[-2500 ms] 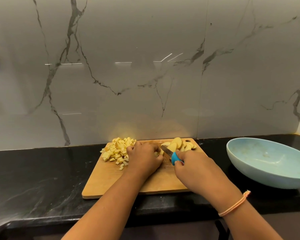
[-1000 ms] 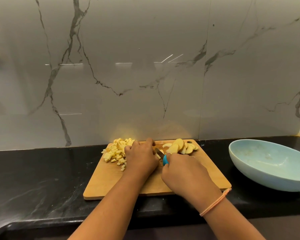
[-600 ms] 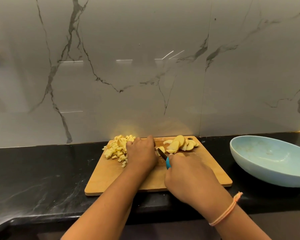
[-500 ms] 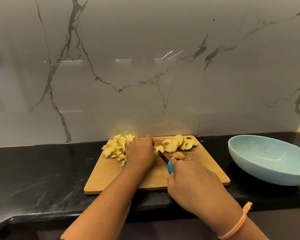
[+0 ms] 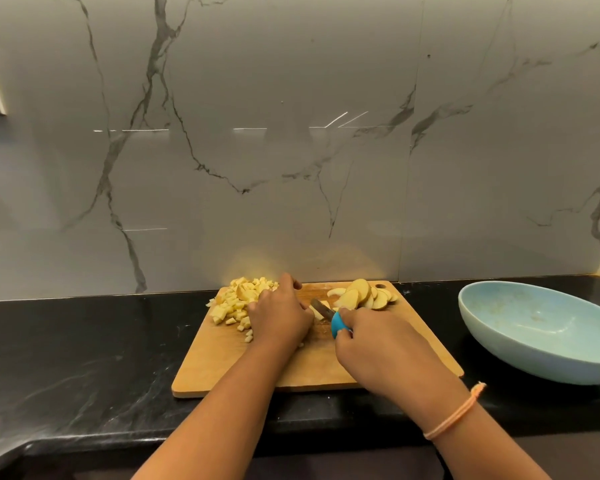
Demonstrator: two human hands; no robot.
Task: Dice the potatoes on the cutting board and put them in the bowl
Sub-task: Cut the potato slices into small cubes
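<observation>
Gripping a small blue-handled knife (image 5: 329, 317) at mid-frame, the right hand (image 5: 378, 348) has its fingers clamped round the handle. The left hand (image 5: 279, 318) curls its fingers onto a pale potato piece (image 5: 315, 312) on the rectangular wooden cutting board (image 5: 222, 368). Diced potato cubes (image 5: 236, 301) heap at the board's upper left and potato slices (image 5: 361, 297) at its upper right, while the pale blue bowl (image 5: 534, 355) sits at frame right on the black worktop (image 5: 84, 358).

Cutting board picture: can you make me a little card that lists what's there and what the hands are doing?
board: wooden cutting board on the black counter
cubes: diced potato pile, board's far left
slices: potato slices, far right corner, not diced
left hand: curled over a potato piece by the blade
right hand: grips the blue-handled knife
bowl: light blue, right of board, no potato inside
</observation>
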